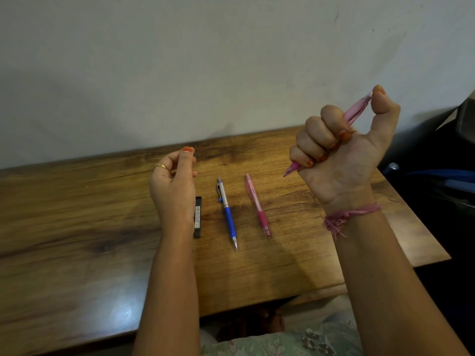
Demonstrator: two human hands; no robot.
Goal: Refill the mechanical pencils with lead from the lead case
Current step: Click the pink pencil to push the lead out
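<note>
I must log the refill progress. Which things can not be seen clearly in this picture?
- Lead case, head view: the left hand and wrist cover most of it; open or closed cannot be told.
- Held pink pencil: the right hand hides its middle, the thumb covers its top end.
- Any lead in the left fingers: too small to see.
- Label print: too small to read.

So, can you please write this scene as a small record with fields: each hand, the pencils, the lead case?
right hand: fist closed on a pink pencil, thumb on its top end, tip pointing down-left
left hand: raised above the table, fingers curled, nothing visible in it
blue pencil: flat on table
second pink pencil: flat, right of the blue one
lead case: black, on table, partly behind left wrist
</note>
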